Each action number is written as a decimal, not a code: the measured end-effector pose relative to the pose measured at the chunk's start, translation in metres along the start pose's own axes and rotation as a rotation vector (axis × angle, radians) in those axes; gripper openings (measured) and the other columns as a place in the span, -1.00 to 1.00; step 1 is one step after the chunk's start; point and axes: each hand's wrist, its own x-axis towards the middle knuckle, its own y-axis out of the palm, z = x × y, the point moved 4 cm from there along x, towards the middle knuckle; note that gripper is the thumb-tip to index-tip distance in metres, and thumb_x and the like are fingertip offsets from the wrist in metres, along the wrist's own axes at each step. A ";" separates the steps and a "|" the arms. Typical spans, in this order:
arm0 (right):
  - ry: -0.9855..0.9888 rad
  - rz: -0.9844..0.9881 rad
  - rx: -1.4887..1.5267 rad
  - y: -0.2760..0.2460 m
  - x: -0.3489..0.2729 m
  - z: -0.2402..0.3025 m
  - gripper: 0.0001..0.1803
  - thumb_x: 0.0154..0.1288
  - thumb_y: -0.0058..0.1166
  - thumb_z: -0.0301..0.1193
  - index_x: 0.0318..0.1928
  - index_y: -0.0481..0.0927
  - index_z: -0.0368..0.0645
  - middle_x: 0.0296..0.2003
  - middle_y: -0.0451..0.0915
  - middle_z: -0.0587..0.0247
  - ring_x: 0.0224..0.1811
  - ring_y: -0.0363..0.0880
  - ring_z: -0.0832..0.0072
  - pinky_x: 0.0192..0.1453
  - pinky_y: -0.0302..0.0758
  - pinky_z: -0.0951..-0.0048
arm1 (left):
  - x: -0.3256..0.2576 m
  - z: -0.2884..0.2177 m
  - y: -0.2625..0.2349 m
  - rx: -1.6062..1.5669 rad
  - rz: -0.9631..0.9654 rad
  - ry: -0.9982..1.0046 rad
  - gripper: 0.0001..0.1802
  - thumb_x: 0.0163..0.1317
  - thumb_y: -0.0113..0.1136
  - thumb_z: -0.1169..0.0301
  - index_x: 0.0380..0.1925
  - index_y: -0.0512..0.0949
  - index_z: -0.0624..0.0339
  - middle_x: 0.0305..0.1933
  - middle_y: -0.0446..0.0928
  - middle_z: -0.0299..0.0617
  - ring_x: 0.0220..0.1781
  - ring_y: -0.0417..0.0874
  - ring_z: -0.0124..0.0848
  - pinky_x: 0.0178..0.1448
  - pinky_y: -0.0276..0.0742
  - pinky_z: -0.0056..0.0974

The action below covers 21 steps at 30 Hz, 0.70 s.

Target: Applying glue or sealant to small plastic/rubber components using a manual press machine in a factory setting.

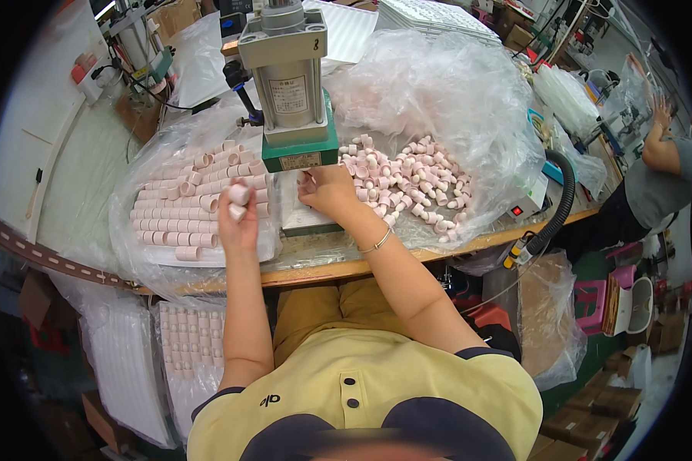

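My left hand (242,230), raised beside the press, is closed around pale pink caps (239,194); two pieces show at its fingertips. Under the green press head (300,151), my right hand (332,190) has its fingers curled together over the press base (311,229). Whatever those fingers hold is mostly hidden by the hand and the press. To the left, rows of hollow pink caps (165,227) lie on their sides on a white sheet. A loose heap of pink caps with white inner parts (430,178) is at the right.
Crumpled clear plastic (430,84) spreads behind the heap. A black corrugated hose (566,192) bends over the table's right end near a white box with a red switch (518,210). Trays of capped pieces (192,338) stand low at left. Another person (661,165) is at far right.
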 end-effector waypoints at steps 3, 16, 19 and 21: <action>-0.067 -0.131 0.077 0.002 -0.007 -0.010 -0.72 -0.17 0.26 -0.40 -0.33 0.62 -0.13 -0.31 0.61 0.20 -0.22 0.55 0.20 -0.11 0.48 0.23 | -0.005 -0.035 -0.031 -0.249 -0.030 -0.031 -0.70 0.20 0.11 0.51 -0.06 0.42 0.37 -0.01 0.49 -0.06 0.10 0.52 -0.23 0.19 0.52 -0.13; 0.471 -0.327 -0.653 -0.102 -0.175 -0.142 -0.59 -0.05 0.28 -0.32 -0.12 0.59 -0.16 -0.13 0.53 -0.06 -0.02 0.43 0.02 0.05 0.40 0.12 | -0.070 -0.162 0.010 2.185 0.344 0.650 -0.66 -0.08 0.11 0.65 -0.21 0.52 0.19 -0.17 0.48 -0.05 -0.04 0.51 -0.15 0.04 0.45 -0.20; 0.520 -0.105 -0.482 -0.090 -0.170 -0.170 -0.61 -0.04 0.27 -0.29 -0.16 0.60 -0.18 -0.20 0.55 -0.02 -0.08 0.46 0.06 0.00 0.43 0.16 | -0.075 -0.156 0.014 2.403 0.362 0.447 -0.74 -0.09 0.17 0.60 -0.31 0.53 0.17 -0.22 0.46 -0.07 -0.06 0.49 -0.11 0.01 0.44 -0.13; 0.466 -0.099 -0.486 -0.087 -0.169 -0.170 -0.63 -0.02 0.26 -0.28 -0.18 0.61 -0.17 -0.23 0.57 0.01 -0.10 0.49 0.09 -0.02 0.43 0.17 | -0.075 -0.153 0.012 2.451 0.386 0.423 -0.75 -0.11 0.21 0.57 -0.34 0.54 0.15 -0.24 0.44 -0.08 -0.06 0.47 -0.11 -0.02 0.44 -0.11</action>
